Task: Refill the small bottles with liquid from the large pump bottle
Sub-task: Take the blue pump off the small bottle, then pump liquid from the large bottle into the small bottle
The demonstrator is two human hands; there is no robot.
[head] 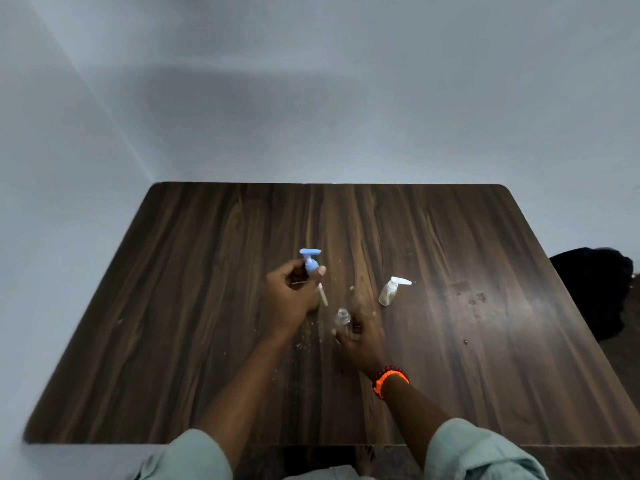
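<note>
Dark wood table (pixel 450 341) against a plain wall. Left hand (pixel 287 299) gripped the blue pump head (pixel 310 259), dip tube exposed; right hand (pixel 360 341) held an uncapped small clear bottle (pixel 342 318), apparently empty. A second small bottle (pixel 389 292), white-capped, stood to the right, untouched; filling judged barely begun.

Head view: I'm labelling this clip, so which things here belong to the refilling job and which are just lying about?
Job:
- blue pump head with its dip tube, gripped in the left hand
- small open clear bottle, held by the right hand
- small bottle with white pump, standing apart on the table

Lying about:
- crumbs
- dark stains
- black bundle past the table's right edge
</note>
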